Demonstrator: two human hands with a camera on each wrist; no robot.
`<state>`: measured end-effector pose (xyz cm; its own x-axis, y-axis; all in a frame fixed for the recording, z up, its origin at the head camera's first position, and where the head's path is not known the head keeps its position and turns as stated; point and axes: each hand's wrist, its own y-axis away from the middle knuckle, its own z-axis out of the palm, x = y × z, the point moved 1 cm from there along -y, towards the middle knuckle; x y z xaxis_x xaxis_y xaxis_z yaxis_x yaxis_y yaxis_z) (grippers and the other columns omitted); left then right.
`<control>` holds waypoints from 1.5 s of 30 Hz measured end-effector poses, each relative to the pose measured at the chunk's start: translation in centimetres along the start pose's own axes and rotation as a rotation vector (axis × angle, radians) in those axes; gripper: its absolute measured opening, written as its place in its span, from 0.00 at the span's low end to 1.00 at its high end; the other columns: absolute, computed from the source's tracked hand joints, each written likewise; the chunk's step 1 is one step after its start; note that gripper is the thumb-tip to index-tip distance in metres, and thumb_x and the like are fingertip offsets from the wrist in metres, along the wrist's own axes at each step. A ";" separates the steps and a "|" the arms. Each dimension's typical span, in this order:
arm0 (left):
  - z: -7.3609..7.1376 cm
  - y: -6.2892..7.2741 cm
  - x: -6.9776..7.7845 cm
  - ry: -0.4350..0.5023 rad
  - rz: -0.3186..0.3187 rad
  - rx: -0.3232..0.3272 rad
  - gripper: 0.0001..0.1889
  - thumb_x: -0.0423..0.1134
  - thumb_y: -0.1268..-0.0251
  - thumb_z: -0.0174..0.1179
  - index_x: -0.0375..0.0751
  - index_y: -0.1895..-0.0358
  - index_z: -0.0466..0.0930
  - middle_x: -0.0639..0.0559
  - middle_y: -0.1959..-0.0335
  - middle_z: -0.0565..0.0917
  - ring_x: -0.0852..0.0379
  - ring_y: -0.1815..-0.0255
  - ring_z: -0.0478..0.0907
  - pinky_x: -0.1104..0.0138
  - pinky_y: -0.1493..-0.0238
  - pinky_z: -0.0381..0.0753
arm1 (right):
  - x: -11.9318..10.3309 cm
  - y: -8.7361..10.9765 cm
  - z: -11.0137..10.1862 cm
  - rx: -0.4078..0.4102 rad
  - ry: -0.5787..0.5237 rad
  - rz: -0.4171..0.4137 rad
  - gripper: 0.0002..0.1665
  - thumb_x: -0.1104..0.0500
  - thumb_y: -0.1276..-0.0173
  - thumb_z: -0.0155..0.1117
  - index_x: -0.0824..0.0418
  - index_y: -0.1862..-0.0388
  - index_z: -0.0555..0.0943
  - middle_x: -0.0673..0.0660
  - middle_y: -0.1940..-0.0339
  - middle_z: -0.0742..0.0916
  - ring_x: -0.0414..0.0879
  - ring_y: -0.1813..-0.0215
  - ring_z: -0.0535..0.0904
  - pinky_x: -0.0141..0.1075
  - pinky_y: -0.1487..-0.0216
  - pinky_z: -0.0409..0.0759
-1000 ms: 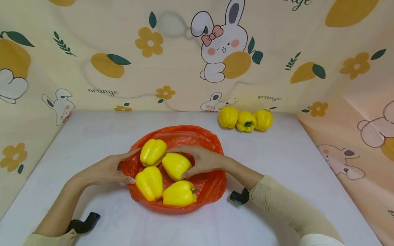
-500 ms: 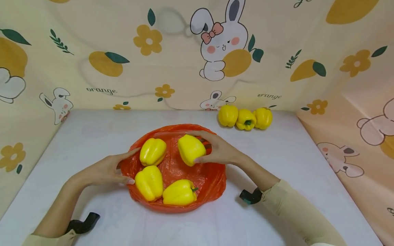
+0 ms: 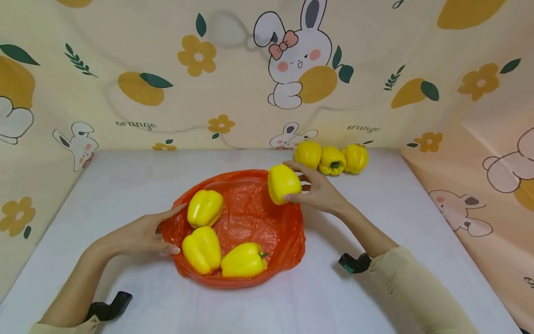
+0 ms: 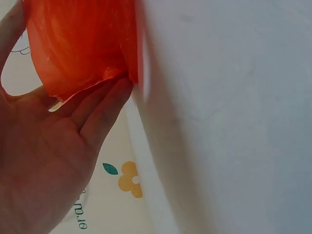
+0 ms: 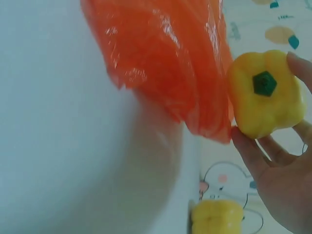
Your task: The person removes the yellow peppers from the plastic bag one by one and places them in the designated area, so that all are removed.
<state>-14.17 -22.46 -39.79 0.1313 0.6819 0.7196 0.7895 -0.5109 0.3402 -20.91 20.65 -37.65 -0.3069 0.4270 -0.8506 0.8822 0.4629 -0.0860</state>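
My right hand [image 3: 319, 188] grips a yellow bell pepper [image 3: 284, 184] between thumb and fingers, over the right back rim of a red plastic bag [image 3: 254, 211]. In the right wrist view the held pepper [image 5: 265, 102] shows its green stem end, with the bag's side [image 5: 161, 63] beside it. Inside the bag lie three more yellow peppers: one at the back left [image 3: 205, 208], one at the front left [image 3: 202, 250] and one at the front [image 3: 244, 260]. My left hand [image 3: 137, 234] is spread against the bag's left outside, its extended fingers [image 4: 105, 105] touching the red plastic.
Three yellow bell peppers [image 3: 332, 160] stand in a row at the back right of the white table [image 3: 354, 297], close to the cloth backdrop [image 3: 233, 88] printed with rabbits and oranges. A black wrist piece sits on each forearm.
My right hand has lifted one pepper from the middle of the bag and carried it right and back to the rim. The left hand has stayed at the bag's left side.
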 end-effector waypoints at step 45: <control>-0.8 -0.1 0.0 -0.009 -0.029 -0.060 0.55 0.54 0.49 0.75 0.48 0.20 0.51 0.35 0.28 0.67 0.36 0.33 0.66 0.43 0.41 0.76 | 5.8 2.0 -3.3 0.199 0.283 0.273 0.47 0.41 0.31 0.64 0.50 0.19 0.55 0.64 0.23 0.65 0.61 0.25 0.62 0.57 0.26 0.58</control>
<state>-14.73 -22.77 -39.37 0.1144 0.7017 0.7033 0.7558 -0.5209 0.3968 -22.06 26.59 -41.01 -0.1143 0.7220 -0.6824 0.9876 0.1570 0.0007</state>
